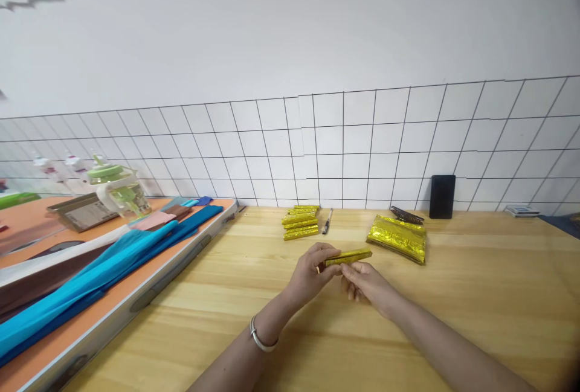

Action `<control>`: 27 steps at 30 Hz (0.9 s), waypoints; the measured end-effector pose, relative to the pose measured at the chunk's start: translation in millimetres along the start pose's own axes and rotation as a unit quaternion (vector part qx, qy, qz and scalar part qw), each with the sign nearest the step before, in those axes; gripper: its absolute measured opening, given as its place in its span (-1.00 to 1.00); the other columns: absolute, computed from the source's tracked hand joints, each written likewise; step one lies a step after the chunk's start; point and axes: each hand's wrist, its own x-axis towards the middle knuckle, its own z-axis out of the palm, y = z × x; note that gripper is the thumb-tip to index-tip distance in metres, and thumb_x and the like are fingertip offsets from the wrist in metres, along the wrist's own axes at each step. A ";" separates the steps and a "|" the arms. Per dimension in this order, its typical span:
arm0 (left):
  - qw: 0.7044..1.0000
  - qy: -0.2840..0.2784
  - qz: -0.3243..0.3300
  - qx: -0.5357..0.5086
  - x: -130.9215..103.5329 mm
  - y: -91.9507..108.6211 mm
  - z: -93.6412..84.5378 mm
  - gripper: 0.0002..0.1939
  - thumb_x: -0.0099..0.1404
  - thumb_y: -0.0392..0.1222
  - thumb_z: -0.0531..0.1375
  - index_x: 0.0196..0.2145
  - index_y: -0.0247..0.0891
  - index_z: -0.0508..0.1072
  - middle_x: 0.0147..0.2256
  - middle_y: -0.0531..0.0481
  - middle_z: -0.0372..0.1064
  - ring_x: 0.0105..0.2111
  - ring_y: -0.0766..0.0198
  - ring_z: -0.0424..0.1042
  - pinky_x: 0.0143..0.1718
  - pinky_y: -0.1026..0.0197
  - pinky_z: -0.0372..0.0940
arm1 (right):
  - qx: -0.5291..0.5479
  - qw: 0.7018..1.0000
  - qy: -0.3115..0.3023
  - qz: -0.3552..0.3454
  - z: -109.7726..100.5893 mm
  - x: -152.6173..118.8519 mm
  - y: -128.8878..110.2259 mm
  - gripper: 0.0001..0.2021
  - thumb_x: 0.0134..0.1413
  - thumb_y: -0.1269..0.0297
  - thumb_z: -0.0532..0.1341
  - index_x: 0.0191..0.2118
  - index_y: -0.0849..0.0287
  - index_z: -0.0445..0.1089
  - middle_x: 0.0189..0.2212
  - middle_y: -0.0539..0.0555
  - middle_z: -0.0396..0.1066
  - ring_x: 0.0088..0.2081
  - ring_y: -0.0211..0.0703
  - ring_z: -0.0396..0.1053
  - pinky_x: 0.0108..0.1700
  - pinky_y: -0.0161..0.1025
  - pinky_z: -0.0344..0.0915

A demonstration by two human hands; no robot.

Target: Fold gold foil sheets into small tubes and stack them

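A narrow folded strip of gold foil paper (356, 255) is held above the wooden table, its far end pointing right. My left hand (313, 268) is closed around the strip's left end, thumb below and fingers on top. The fingers of my right hand (362, 282) are pinched together at the strip's lower edge, close to my left thumb. Beyond my hands lies a group of several similar folded gold strips (299, 223). To the right is a flat stack of gold foil sheets (399, 238).
A pen (327, 221) lies beside the folded strips. Behind the foil stack are a black stapler-like object (406, 215) and a black upright block (442, 197) against the tiled wall. At left, an orange-topped surface (149, 265) carries blue cloth (136, 247) and a green-lidded jug (118, 189).
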 end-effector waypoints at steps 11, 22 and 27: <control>0.995 -0.049 0.050 0.065 9.7 27.0 -28.3 -0.74 0.17 -0.28 0.21 -0.14 -0.22 0.47 -0.21 -0.14 0.36 -0.35 0.25 0.35 -0.40 0.28 0.25 | -0.320 0.939 0.012 -0.124 1.2 -32.5 -68.9 -0.82 0.02 0.17 0.14 -0.49 0.13 0.35 -0.61 -0.06 0.26 -0.57 -0.27 0.19 -0.55 -0.32 0.08; 0.991 -0.093 0.051 0.079 9.2 43.8 -30.9 -0.80 0.20 -0.24 0.19 -0.18 -0.23 0.47 -0.31 -0.09 0.38 -0.40 0.30 0.34 -0.43 0.31 0.23 | -0.363 0.903 0.096 -0.207 -4.9 -12.1 -43.5 -0.84 0.01 0.20 0.17 -0.28 0.10 0.41 -0.38 0.01 0.32 -0.44 -0.24 0.24 -0.43 -0.31 0.17; 0.994 -0.082 0.035 0.060 7.7 29.9 -28.0 -0.72 0.17 -0.25 0.22 -0.12 -0.25 0.40 -0.30 -0.06 0.35 -0.39 0.34 0.32 -0.39 0.33 0.24 | -0.284 0.936 0.087 -0.186 2.8 -7.4 -26.1 -0.83 0.02 0.17 0.16 -0.32 0.13 0.37 -0.42 -0.02 0.28 -0.52 -0.30 0.19 -0.50 -0.35 0.14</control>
